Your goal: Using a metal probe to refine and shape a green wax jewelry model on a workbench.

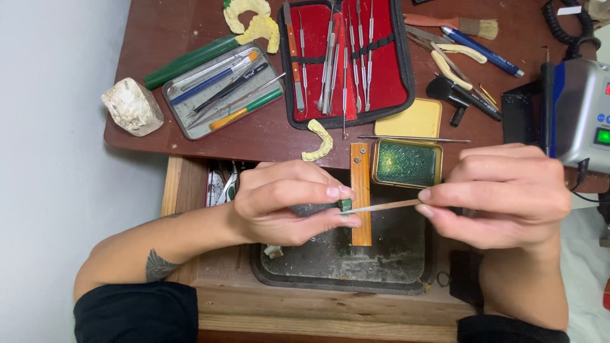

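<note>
Left hand: your left hand pinches a small green wax piece between thumb and forefinger.
Right hand: your right hand is clamped on a thin carving tool, tip touching the wax.
Risk: a slip could jab your left thumb; pressing hard may crack the wax.
Hidden: the wax's shape is mostly covered by your fingers.

Dental workshop; instrument kit; tooth casts.
</note>
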